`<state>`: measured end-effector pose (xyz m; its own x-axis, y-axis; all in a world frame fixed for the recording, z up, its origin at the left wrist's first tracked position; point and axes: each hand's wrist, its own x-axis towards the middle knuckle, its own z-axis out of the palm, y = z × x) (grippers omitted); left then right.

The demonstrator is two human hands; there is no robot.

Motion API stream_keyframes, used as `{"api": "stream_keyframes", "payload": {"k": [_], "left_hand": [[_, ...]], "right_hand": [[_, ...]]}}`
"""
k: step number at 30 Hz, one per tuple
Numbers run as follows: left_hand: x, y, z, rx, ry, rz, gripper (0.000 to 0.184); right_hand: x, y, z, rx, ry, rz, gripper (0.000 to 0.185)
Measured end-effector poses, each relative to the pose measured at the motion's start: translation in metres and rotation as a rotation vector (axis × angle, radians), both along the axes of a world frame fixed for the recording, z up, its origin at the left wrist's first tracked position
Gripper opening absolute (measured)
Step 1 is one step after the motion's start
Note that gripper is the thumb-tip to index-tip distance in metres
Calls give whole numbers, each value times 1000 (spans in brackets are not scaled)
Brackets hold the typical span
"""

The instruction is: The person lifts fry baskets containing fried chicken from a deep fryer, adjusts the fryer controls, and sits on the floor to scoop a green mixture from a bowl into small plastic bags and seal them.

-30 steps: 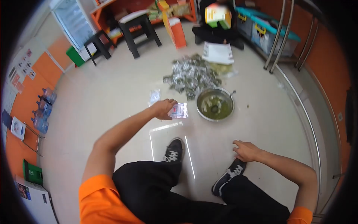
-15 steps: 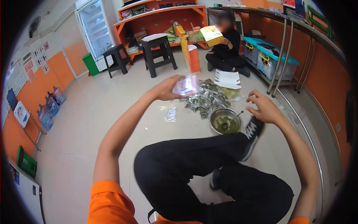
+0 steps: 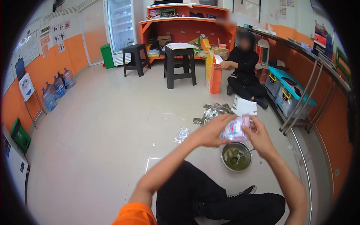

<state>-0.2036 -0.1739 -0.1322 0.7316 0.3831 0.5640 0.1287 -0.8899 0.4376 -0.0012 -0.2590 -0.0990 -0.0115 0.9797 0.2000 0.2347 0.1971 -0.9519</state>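
A stack of small plastic bags point(image 3: 235, 128) with pinkish edges and a blue-and-red print is held up between my hands. My left hand point(image 3: 214, 132) grips its left side. On its right edge, the thumb and fingers of my right hand point(image 3: 261, 138) are closed. Just below stands a steel bowl point(image 3: 224, 162) of green, leafy-looking contents, with a spoon point(image 3: 242, 156) in it. Behind my hands lies a heap of filled clear sachets point(image 3: 213, 111), partly hidden by them. A flat printed plastic packet point(image 3: 182, 135) rests on the floor left of the heap.
A co-worker point(image 3: 243, 62) in black sits beyond the heap, one hand at a tall orange box point(image 3: 214, 78). A white opened carton point(image 3: 244, 106) lies nearby. Black stools point(image 3: 180, 67), lidded storage bins point(image 3: 294, 99) and a metal-legged table point(image 3: 300, 48) stand around.
My right hand has come over from empty air and taken the right edge of the bag stack. My view has shifted left. The co-worker's raised yellow box is no longer held up.
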Motion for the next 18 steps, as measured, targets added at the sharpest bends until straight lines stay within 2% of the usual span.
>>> {"api": "stream_keyframes", "payload": {"k": [2,4,6,8,11,14,15,18], "left_hand": [[-2,4,-35,18,-95,84,91],[-2,-2,-79,-100,-123,323,90],[-5,-9,-128,-527,-265,418,83],[-4,-11,-165,-1382,-471,145,69],[29,-16,-179,-1394,-485,124,51],[46,3,-203,-1339,-280,120,39],[52,3,-207,-1452,-396,130,35],[58,-1,-208,-1479,-478,122,32]], "right_hand": [[0,13,-29,-53,107,-19,34],[8,28,-74,-153,304,-52,34],[15,36,-110,-282,494,-57,35],[32,46,-170,-351,625,-19,34],[45,30,-212,-475,779,-155,39],[75,15,-216,-463,750,-192,37],[85,15,-217,-436,738,-209,44],[77,13,-192,-284,695,-359,48]]}}
